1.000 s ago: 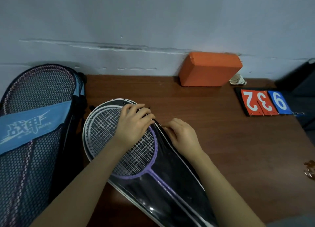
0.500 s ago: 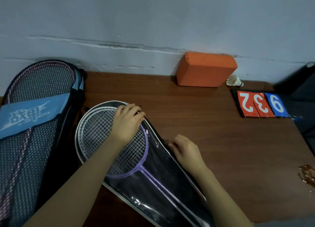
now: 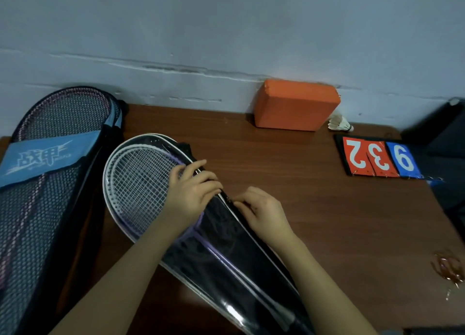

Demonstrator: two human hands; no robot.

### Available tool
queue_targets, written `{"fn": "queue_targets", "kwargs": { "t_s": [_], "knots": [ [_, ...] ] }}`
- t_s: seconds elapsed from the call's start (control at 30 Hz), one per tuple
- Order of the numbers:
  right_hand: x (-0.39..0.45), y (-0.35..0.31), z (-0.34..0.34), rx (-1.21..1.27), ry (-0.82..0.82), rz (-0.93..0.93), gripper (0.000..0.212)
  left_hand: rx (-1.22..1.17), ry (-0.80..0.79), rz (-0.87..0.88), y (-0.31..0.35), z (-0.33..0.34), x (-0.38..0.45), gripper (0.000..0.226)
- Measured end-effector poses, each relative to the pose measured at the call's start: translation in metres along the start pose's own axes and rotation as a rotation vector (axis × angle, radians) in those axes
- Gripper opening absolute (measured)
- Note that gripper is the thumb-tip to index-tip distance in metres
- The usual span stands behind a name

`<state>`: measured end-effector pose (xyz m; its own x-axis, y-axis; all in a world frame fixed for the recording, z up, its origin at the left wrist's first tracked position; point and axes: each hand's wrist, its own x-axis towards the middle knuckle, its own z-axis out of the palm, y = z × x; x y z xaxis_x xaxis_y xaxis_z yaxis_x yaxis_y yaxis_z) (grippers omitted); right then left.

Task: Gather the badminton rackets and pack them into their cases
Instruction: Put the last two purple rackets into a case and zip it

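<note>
My left hand (image 3: 190,192) lies across the head of the purple racket (image 3: 141,183), fingers curled over the edge of the clear-fronted case (image 3: 226,254) and pressing its rim flat, while my right hand (image 3: 261,212) pinches something small at the zip line just beside it, most likely the zip pull, though it is too small to be sure. The case lies diagonally on the brown table (image 3: 314,209), with the racket already inside, its head toward the wall and its shaft running back toward me under the plastic. A second case, the mesh one with the blue band (image 3: 45,183), leans at the left with a racket showing through it, so I judge this is the closing step on the last one. To do it well I should keep the left hand pinning the two edges of the opening together just ahead of the pull, so the teeth meet cleanly round the curve of the head. I should draw the pull steadily along the seam, not upward, and keep the strings and loose plastic out of its path.
</note>
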<state>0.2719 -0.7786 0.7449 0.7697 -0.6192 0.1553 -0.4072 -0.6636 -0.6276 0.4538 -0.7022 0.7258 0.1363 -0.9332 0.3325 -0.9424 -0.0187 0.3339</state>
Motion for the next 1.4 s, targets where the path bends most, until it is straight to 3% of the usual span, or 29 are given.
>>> {"fn": "queue_targets", "kwargs": {
  "t_s": [0.13, 0.23, 0.47, 0.57, 0.63, 0.73, 0.9, 1.07, 1.23, 1.4],
  "knots": [
    [0.003, 0.008, -0.009, -0.169, -0.015, -0.05, 0.013, -0.068, 0.057, -0.083, 0.002, 0.004, 0.009, 0.028],
    [-0.004, 0.022, -0.015, -0.288, -0.035, -0.049, 0.011, -0.083, 0.08, -0.138, -0.001, 0.007, 0.017, 0.015],
    [-0.036, 0.053, -0.032, -0.337, -0.047, 0.041, 0.007, -0.061, 0.081, -0.249, -0.009, 0.016, 0.036, 0.01],
    [-0.03, 0.054, -0.034, -0.343, -0.047, 0.063, 0.016, -0.019, 0.002, -0.296, -0.004, 0.022, 0.041, 0.014],
    [-0.024, 0.05, -0.034, -0.281, -0.041, 0.089, 0.011, -0.087, -0.11, -0.305, 0.011, 0.023, 0.042, 0.021],
    [-0.017, 0.04, -0.032, -0.167, -0.016, 0.116, 0.008, -0.192, -0.275, -0.213, 0.042, 0.03, 0.029, 0.027],
    [-0.014, 0.032, -0.032, -0.027, -0.007, 0.116, 0.01, -0.241, -0.063, -0.196, 0.049, 0.029, 0.009, 0.009],
    [-0.025, 0.043, -0.035, -0.137, 0.005, 0.09, 0.007, -0.208, -0.096, -0.225, 0.041, 0.03, 0.028, 0.01],
    [-0.048, 0.074, -0.047, -0.258, -0.029, 0.178, 0.013, -0.196, -0.018, -0.345, 0.043, 0.039, 0.036, 0.011],
    [-0.074, 0.093, -0.062, -0.337, -0.033, 0.199, 0.004, -0.151, 0.03, -0.429, 0.047, 0.048, 0.041, 0.011]
  ]
}}
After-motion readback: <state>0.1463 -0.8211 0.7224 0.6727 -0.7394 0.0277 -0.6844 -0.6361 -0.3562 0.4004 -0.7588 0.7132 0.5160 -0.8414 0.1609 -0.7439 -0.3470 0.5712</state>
